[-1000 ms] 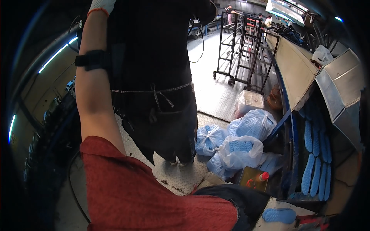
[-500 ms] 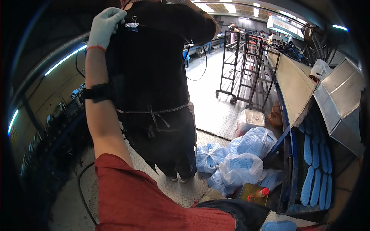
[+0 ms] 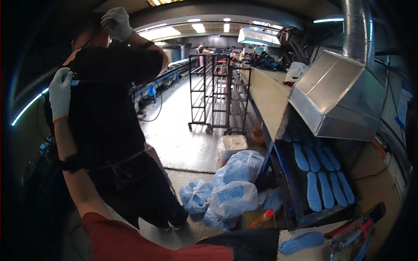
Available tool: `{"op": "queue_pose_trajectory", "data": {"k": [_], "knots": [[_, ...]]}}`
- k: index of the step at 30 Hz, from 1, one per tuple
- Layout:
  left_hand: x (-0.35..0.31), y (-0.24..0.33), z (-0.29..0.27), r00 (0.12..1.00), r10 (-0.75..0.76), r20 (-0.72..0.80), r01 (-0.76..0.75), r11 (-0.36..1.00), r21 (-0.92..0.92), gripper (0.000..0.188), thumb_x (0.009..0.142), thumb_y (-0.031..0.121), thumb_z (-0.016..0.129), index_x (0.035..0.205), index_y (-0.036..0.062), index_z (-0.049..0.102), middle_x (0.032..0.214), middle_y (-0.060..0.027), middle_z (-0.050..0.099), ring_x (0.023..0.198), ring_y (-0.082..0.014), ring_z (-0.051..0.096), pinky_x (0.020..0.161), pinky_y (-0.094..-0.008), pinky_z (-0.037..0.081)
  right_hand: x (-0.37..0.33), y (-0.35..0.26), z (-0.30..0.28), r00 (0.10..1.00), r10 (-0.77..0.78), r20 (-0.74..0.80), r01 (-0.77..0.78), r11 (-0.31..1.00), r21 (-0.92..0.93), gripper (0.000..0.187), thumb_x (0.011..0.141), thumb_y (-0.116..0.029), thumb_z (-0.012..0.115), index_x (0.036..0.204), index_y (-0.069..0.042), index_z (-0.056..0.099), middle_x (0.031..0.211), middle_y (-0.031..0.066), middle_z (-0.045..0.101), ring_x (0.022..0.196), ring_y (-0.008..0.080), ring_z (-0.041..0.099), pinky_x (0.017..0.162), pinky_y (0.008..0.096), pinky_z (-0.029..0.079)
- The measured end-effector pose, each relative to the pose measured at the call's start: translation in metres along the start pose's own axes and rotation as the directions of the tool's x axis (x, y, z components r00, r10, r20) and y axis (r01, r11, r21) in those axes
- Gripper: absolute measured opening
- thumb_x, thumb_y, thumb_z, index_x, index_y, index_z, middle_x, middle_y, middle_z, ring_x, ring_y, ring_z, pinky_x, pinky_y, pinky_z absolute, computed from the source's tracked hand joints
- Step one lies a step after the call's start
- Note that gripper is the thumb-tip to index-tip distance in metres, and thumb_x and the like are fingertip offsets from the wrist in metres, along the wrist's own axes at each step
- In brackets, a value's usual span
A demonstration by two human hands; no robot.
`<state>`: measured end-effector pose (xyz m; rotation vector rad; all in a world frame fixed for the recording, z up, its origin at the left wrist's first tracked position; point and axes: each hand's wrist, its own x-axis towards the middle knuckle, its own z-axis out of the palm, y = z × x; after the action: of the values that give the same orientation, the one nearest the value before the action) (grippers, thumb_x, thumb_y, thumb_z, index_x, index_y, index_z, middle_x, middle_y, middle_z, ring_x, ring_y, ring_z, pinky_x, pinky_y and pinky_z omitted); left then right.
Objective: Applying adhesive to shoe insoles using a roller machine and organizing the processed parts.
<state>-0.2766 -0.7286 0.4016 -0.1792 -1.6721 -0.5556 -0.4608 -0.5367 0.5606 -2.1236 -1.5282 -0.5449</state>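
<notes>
My left hand (image 3: 60, 93), in a white glove, is raised to the shoulder of a co-worker's black garment (image 3: 109, 100). Its fingers are closed at the cloth; what they pinch is too dark to make out. Right beside the fingertips sits a small binder clip (image 3: 75, 82) on the garment. A red band circles my wrist, and a dark strap (image 3: 72, 163) goes round my forearm below it. The co-worker stands with their back to me, their own white-gloved hand (image 3: 116, 24) up by their head. My right hand is not in view.
Bagged blue insoles (image 3: 237, 195) lie on the floor beside a white tub (image 3: 232, 145). Black wheeled racks (image 3: 217, 95) stand farther off. At right, blue insoles (image 3: 313, 191) lie on a conveyor under a metal hood (image 3: 335, 95). A red-handled tool (image 3: 355, 230) lies near me.
The view has swung right, so the co-worker and my left hand appear farther left. My hand stays at the shoulder. The co-worker's gloved hand by the head shows more fully now.
</notes>
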Motion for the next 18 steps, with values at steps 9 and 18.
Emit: {"op": "queue_pose_trajectory", "data": {"k": [9,18], "knots": [[-0.010,-0.038,-0.029,0.995,0.099,0.017,-0.101,0.985,0.137,0.021,0.096,0.018,0.061,0.107,0.0038,0.070,0.107,-0.0078,0.065,0.099,-0.0158,0.062,0.088,-0.0292,0.049,-0.010,0.099,0.052,0.979,-0.203,0.030,0.201,0.978,0.046,0.027,0.092,-0.030,0.054,0.104,-0.009,0.066,0.101,0.0174,0.064,0.096,0.0368,0.059,0.085,0.0512,0.046],[-0.153,-0.030,-0.007,0.783,-0.095,-0.615,0.006,0.989,-0.146,0.029,0.097,0.004,0.056,0.124,-0.0031,0.056,0.121,-0.0146,0.058,0.108,-0.0214,0.058,0.096,-0.0308,0.048,-0.028,0.193,0.032,0.913,-0.406,-0.040,0.403,0.880,0.251,0.027,0.092,-0.029,0.054,0.105,-0.009,0.067,0.102,0.0172,0.064,0.096,0.0364,0.060,0.086,0.0511,0.046]]}}
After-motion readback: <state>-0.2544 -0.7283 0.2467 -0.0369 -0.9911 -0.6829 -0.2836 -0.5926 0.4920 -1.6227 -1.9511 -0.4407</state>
